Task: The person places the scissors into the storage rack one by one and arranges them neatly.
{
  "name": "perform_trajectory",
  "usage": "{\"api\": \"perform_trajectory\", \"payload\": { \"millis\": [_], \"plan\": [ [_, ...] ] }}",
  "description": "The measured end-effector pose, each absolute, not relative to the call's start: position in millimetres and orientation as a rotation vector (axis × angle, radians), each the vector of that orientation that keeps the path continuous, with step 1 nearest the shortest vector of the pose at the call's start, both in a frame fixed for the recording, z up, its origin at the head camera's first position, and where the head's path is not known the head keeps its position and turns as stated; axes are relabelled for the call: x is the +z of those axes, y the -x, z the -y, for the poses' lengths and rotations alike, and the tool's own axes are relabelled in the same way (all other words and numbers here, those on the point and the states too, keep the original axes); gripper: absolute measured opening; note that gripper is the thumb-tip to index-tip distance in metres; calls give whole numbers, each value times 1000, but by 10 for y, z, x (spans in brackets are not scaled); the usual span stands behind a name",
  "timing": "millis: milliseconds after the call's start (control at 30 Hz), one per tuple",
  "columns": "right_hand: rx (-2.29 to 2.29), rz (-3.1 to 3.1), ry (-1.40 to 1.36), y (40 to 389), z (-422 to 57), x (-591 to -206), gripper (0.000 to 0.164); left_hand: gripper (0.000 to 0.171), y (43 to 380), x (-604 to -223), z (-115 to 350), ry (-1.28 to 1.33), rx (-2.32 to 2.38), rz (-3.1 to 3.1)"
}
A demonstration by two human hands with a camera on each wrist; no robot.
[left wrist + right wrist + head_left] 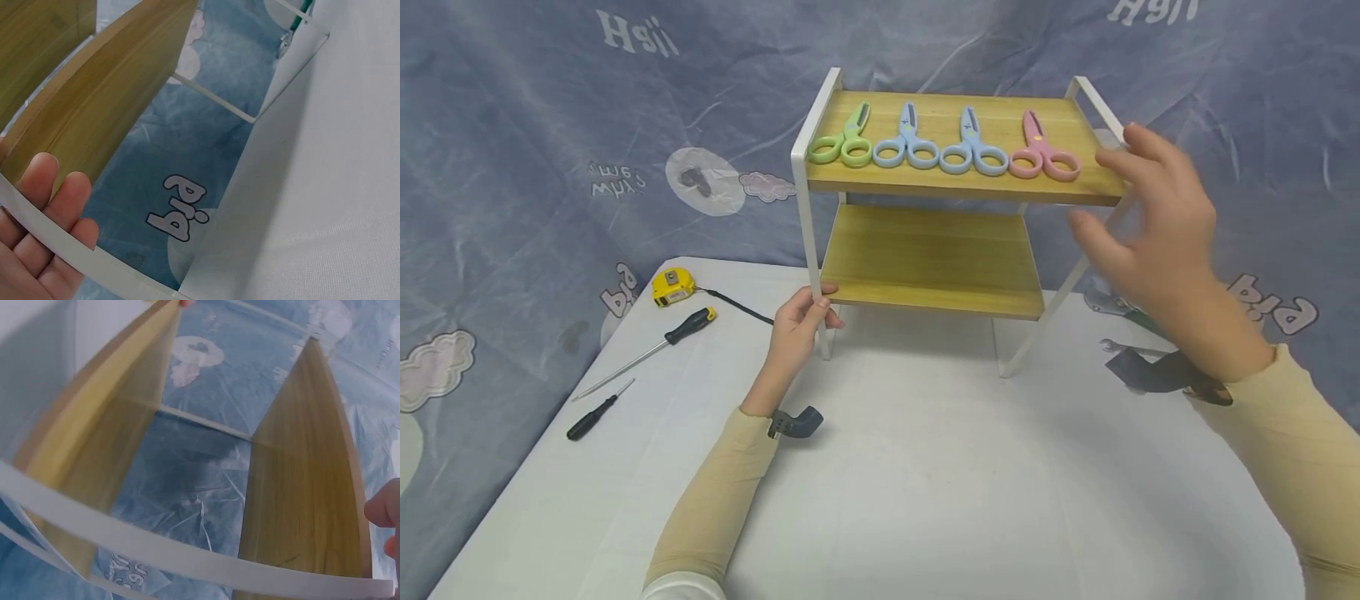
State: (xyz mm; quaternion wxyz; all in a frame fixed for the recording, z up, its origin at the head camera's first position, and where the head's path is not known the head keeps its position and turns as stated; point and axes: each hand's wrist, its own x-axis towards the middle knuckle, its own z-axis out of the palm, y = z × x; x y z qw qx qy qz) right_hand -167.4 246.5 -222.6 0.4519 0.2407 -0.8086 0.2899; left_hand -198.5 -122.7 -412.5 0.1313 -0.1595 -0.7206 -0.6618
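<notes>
A two-tier rack with wooden boards and a white frame [807, 225] stands on the white table. Across its upper board [1000, 125] lie green scissors [848, 136], two pairs of light blue scissors [907, 133] and pink scissors [1037, 142], in a row with handles toward me. My left hand [796, 321] grips the front left leg at the level of the lower board [932, 258]; in the left wrist view its fingers [70, 197] curl round the white bar. My right hand [1168, 217], blurred, is at the upper board's right end with fingers spread and nothing held.
On the left lie a yellow tape measure [673, 287], a long screwdriver [691, 325] and a small screwdriver [592, 419]. A dark cord [739, 307] runs behind my left hand. A wrench [1123, 346] lies partly behind my right arm. Printed fabric [715, 100] hangs behind.
</notes>
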Motion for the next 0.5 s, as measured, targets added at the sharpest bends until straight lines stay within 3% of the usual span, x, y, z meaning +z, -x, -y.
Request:
{"api": "perform_trajectory", "payload": {
  "millis": [500],
  "plan": [
    [828,1969,-604,1384,-2572,-2808,39,28,1976,-4140,1244,451,-1927,2096]
  ]
}}
